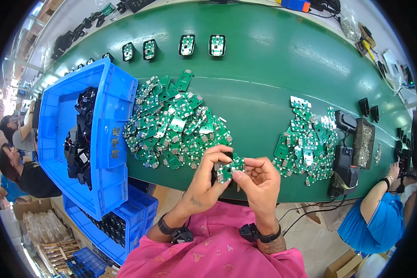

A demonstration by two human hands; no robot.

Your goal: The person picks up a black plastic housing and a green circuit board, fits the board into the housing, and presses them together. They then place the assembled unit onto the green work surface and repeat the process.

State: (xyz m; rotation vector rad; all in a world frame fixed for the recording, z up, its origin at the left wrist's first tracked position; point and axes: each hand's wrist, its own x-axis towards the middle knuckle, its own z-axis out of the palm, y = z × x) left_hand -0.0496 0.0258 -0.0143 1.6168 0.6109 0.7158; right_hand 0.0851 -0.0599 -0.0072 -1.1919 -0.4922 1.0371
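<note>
Over the near edge of the table my two hands meet around one small piece. My left hand (pixel 203 181) is closed on a black plastic housing (pixel 228 154), mostly hidden by the fingers. Between the thumb and fingers of my right hand (pixel 262 181) is a green circuit board (pixel 230 170), tilted against the housing; whether it is seated cannot be told. Left of my hands spreads a large heap of green circuit boards (pixel 178 123). A smaller heap of boards (pixel 306 143) lies to the right.
A blue crate (pixel 110 109) with black parts stands at the left, above other blue crates (pixel 141 201). Housings with boards (pixel 186 45) line the far side of the green table (pixel 250 99). Right are a black power tool (pixel 344 167), a screw tray (pixel 365 143) and a co-worker's arm (pixel 379 192).
</note>
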